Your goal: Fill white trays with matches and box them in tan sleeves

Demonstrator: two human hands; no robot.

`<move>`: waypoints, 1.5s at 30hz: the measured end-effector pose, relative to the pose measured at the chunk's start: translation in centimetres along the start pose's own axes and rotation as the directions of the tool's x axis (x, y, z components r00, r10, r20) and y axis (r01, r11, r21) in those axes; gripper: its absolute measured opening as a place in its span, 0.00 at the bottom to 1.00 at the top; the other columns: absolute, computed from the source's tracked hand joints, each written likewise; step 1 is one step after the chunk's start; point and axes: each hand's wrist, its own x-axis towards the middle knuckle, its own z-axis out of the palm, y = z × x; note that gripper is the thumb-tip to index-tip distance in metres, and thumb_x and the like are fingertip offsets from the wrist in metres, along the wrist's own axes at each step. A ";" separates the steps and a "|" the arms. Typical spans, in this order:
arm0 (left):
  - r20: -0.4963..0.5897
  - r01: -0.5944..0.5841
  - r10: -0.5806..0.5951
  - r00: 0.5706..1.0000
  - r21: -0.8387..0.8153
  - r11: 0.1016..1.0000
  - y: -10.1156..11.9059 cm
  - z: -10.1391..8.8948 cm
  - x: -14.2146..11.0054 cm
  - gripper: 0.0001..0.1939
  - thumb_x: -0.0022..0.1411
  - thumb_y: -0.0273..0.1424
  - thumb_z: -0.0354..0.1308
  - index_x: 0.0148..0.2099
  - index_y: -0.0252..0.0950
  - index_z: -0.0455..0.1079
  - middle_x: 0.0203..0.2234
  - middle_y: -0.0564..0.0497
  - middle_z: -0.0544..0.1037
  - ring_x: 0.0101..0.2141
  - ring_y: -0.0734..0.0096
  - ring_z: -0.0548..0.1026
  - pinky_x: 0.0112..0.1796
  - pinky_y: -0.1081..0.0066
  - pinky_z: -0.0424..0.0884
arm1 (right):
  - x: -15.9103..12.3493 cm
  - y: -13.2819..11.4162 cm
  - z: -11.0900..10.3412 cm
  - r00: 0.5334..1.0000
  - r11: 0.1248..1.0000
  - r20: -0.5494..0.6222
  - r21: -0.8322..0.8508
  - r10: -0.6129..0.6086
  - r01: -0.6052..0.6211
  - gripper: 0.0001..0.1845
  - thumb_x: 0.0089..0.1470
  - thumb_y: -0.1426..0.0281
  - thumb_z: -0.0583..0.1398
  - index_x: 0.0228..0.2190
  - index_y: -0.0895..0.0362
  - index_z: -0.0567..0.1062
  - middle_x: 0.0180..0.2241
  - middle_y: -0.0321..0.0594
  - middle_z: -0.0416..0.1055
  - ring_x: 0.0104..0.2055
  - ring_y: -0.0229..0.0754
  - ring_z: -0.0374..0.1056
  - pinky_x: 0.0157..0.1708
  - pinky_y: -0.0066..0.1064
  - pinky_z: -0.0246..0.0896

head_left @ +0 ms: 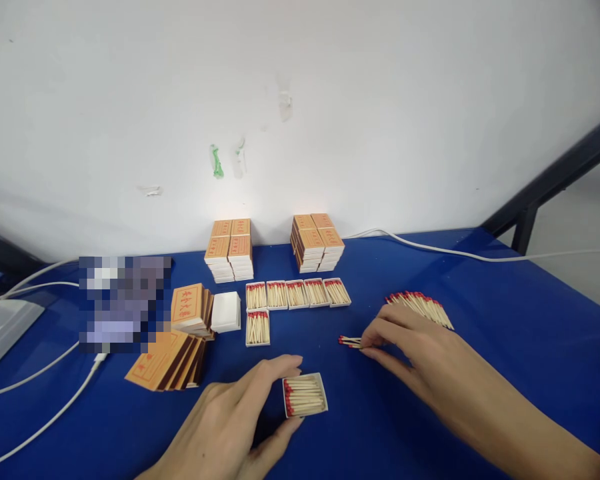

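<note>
Item: matchbox tray [305, 395], white card, open top, nearly full of red-tipped matches lying crosswise. Location: near table edge, 6 o'clock of the blue table [505, 347].

Left hand [235, 420]: cupped against the tray's left side, thumb and forefinger spread narrowly round its corners, steadying rather than lifting.

Right hand [405, 340]: at 3 o'clock of the tray, well apart from it; fingertips pinched on a small bundle of matches [349, 342], heads pointing left, resting on the cloth.

Loose match heap [423, 308]: fanned out just beyond the right hand, at 1 o'clock.

Filled trays, row of five [297, 294]: at 12 o'clock, side by side; sixth tray [257, 327] below the row's left end.

Orange sleeves [173, 360]: leaning pile at 9 o'clock; a second short stack [190, 308] behind it, white block of blank trays [227, 311] beside.

Finished box stacks [230, 250] and [317, 241]: against the wall.

Step judged in hand: topping up the tray, gathering stage. Next move calls for squaring the pinched bundle, carrying toward 9 o'clock, laying heads in line with those already boxed, tray kept braced.
</note>
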 end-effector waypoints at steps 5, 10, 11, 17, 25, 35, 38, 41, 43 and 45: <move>0.045 0.013 -0.014 0.999 0.014 1.000 -0.1 -0.1 -0.2 0.28 0.77 0.32 0.62 0.74 0.47 0.63 0.20 0.66 0.67 0.16 0.70 0.68 0.19 0.73 0.71 | 0.1 -0.5 0.0 1.000 1.000 -0.016 0.000 -0.005 0.005 0.16 0.80 0.60 0.56 0.40 0.48 0.81 0.44 0.41 0.78 0.44 0.50 0.78 0.45 0.44 0.75; 0.011 0.002 -0.002 1.000 -0.018 1.000 -0.2 0.2 -0.6 0.26 0.79 0.32 0.59 0.74 0.46 0.63 0.19 0.66 0.65 0.15 0.71 0.65 0.18 0.73 0.68 | 0.2 -0.4 0.0 0.999 0.999 -0.036 -0.005 -0.033 0.032 0.17 0.80 0.61 0.55 0.42 0.48 0.82 0.44 0.42 0.79 0.44 0.50 0.79 0.44 0.43 0.76; 0.021 0.004 -0.003 1.000 -0.014 1.000 -0.2 0.2 -0.6 0.26 0.79 0.32 0.59 0.74 0.46 0.63 0.19 0.66 0.65 0.15 0.71 0.65 0.18 0.73 0.68 | 0.2 -0.4 -0.1 0.999 0.999 -0.030 -0.005 -0.039 0.038 0.17 0.80 0.61 0.55 0.41 0.48 0.82 0.44 0.42 0.79 0.43 0.50 0.79 0.43 0.43 0.76; 0.038 0.005 -0.005 0.999 0.001 1.000 -0.2 0.1 -0.3 0.27 0.78 0.31 0.60 0.74 0.47 0.61 0.23 0.64 0.72 0.16 0.71 0.67 0.19 0.73 0.71 | 0.3 -0.6 0.2 0.998 0.998 -0.023 0.002 -0.057 0.057 0.17 0.81 0.63 0.55 0.40 0.49 0.80 0.43 0.42 0.77 0.44 0.49 0.78 0.44 0.43 0.74; 0.067 0.028 -0.028 0.997 0.007 1.000 -0.2 0.0 -0.5 0.30 0.77 0.31 0.62 0.75 0.49 0.60 0.33 0.60 0.83 0.16 0.72 0.68 0.20 0.72 0.74 | 0.7 -1.0 0.7 0.995 0.994 -0.027 -0.048 -0.095 0.093 0.14 0.81 0.66 0.55 0.44 0.50 0.80 0.45 0.41 0.75 0.44 0.48 0.76 0.45 0.43 0.72; 0.029 0.002 -0.002 1.000 0.009 1.000 -0.2 0.1 -0.3 0.28 0.76 0.29 0.62 0.73 0.47 0.62 0.21 0.66 0.71 0.15 0.70 0.68 0.19 0.72 0.72 | 0.9 -0.8 0.8 0.983 0.969 -0.050 -0.182 -0.177 0.165 0.14 0.80 0.70 0.56 0.41 0.52 0.79 0.42 0.42 0.75 0.42 0.49 0.75 0.42 0.41 0.70; 0.027 0.011 -0.011 1.000 0.006 1.000 -0.3 0.1 -0.4 0.30 0.76 0.29 0.62 0.74 0.48 0.61 0.24 0.64 0.77 0.16 0.71 0.69 0.20 0.72 0.73 | 1.0 -0.8 1.0 0.964 0.929 -0.072 -0.294 -0.255 0.223 0.16 0.79 0.74 0.54 0.39 0.53 0.77 0.38 0.42 0.75 0.39 0.49 0.75 0.40 0.41 0.70; 0.031 0.014 -0.014 0.999 0.011 1.000 -0.4 0.3 -0.5 0.35 0.74 0.29 0.63 0.77 0.48 0.58 0.45 0.55 0.89 0.17 0.75 0.70 0.21 0.71 0.75 | 1.2 -0.8 1.6 0.938 0.848 -0.078 -0.458 -0.338 0.267 0.19 0.80 0.75 0.52 0.37 0.56 0.77 0.34 0.43 0.74 0.36 0.50 0.76 0.39 0.43 0.71; 0.021 0.010 -0.010 1.000 0.003 1.000 -0.4 0.5 -0.5 0.37 0.73 0.29 0.64 0.77 0.49 0.57 0.55 0.51 0.88 0.17 0.76 0.70 0.20 0.71 0.75 | 1.3 -0.9 1.9 0.927 0.812 -0.090 -0.518 -0.363 0.268 0.21 0.80 0.76 0.51 0.35 0.56 0.77 0.33 0.43 0.74 0.35 0.50 0.75 0.37 0.43 0.70; -0.004 0.002 -0.002 1.000 -0.018 1.000 -0.4 0.6 -0.5 0.37 0.72 0.28 0.64 0.77 0.48 0.57 0.56 0.51 0.88 0.16 0.76 0.69 0.19 0.70 0.75 | 1.3 -1.0 2.0 0.926 0.807 -0.097 -0.529 -0.366 0.263 0.21 0.80 0.77 0.51 0.35 0.56 0.78 0.33 0.43 0.74 0.35 0.49 0.75 0.37 0.43 0.70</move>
